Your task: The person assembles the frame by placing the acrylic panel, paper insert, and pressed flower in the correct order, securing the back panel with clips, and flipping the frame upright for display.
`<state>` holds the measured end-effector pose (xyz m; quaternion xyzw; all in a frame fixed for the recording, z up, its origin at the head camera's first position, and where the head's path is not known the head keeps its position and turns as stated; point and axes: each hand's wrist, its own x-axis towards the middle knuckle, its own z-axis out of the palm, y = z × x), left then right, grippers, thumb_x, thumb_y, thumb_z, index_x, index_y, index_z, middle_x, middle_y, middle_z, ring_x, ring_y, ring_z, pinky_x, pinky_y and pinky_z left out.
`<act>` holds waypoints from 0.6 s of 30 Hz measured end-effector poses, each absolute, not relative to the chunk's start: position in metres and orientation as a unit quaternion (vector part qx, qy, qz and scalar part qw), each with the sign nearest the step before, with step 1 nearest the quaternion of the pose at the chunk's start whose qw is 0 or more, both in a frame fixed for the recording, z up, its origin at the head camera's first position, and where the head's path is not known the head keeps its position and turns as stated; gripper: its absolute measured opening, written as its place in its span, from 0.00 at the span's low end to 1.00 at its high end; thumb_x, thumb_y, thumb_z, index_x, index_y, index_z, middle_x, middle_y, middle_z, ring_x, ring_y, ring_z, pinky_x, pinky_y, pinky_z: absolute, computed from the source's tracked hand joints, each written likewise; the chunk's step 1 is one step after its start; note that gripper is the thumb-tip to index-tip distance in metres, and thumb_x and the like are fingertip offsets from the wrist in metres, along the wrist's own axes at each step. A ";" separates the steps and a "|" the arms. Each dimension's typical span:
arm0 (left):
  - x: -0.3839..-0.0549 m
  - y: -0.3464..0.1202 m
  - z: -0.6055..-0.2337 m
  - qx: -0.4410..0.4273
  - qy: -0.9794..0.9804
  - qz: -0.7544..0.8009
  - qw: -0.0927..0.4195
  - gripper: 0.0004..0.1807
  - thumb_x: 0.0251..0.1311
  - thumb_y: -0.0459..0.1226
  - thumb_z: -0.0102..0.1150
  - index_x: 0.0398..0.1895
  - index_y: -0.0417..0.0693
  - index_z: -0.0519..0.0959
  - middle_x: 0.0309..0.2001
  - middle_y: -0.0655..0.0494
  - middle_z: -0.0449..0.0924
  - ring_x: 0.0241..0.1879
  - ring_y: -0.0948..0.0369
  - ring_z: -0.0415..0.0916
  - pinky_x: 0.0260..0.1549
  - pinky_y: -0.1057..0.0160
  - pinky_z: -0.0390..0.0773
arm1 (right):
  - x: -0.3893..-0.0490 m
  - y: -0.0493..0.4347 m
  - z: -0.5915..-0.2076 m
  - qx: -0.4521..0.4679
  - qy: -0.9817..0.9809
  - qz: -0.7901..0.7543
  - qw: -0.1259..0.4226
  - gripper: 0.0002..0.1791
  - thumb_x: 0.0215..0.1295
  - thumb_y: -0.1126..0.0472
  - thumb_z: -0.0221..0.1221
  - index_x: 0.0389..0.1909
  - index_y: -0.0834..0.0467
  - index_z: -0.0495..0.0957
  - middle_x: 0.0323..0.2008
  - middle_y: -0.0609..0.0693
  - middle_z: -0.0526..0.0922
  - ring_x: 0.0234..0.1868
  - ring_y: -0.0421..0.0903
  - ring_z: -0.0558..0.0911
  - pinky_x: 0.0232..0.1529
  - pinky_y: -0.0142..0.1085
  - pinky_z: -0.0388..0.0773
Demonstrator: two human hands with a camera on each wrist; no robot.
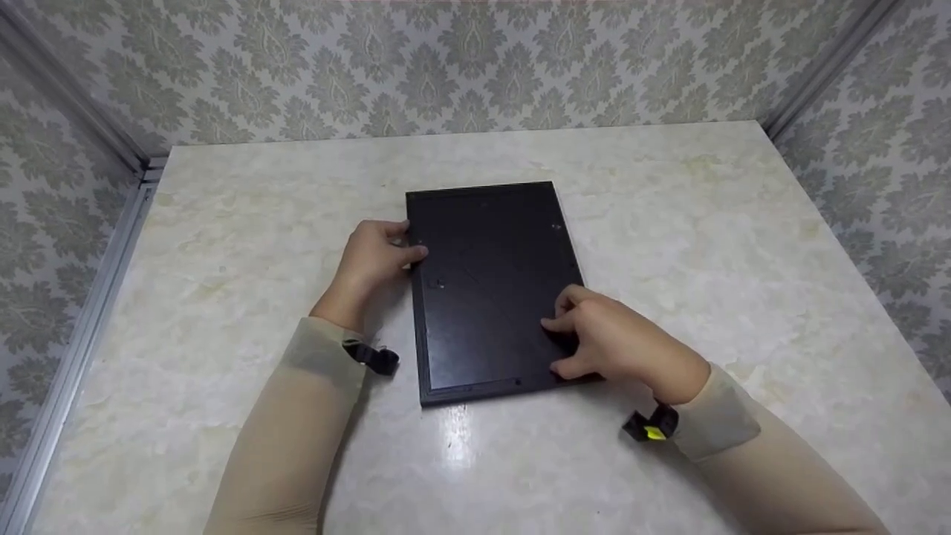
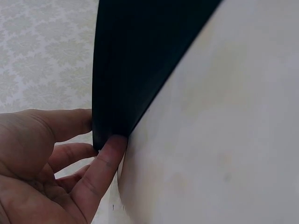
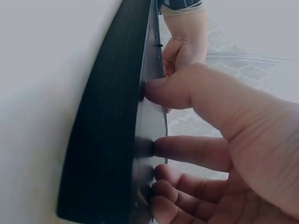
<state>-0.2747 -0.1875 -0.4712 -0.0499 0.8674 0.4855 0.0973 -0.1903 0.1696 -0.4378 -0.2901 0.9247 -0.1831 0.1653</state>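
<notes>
A black picture frame [image 1: 490, 275] lies on the table with its back panel facing up, and small metal fittings show near its edges. My left hand [image 1: 371, 256] pinches the frame's left side, thumb on top and fingers at the outer edge. The left wrist view shows that hand [image 2: 60, 163] at the dark side of the frame [image 2: 135, 56]. Over the near right corner is my right hand [image 1: 617, 342]. In the right wrist view, the thumb of the right hand [image 3: 219, 144] touches the rim of the frame [image 3: 103, 121] and its other fingertips rest on the back panel.
The pale marbled table [image 1: 223, 208] extends all round the frame. Patterned wallpaper [image 1: 475, 67] stands behind and at both sides, with metal rails [image 1: 74, 312] along the corners. A small black camera [image 1: 371, 358] is strapped on each wrist.
</notes>
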 end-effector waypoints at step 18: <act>-0.276 -0.189 -0.472 -0.051 0.867 0.486 0.098 0.37 0.74 0.37 0.74 0.83 0.39 0.72 0.84 0.39 0.71 0.87 0.46 0.65 0.75 0.47 0.83 | -0.191 0.166 -0.438 -0.269 0.925 -0.190 0.189 0.38 0.59 0.56 0.84 0.68 0.65 0.83 0.51 0.51 0.78 0.44 0.47 0.75 0.47 0.38 0.76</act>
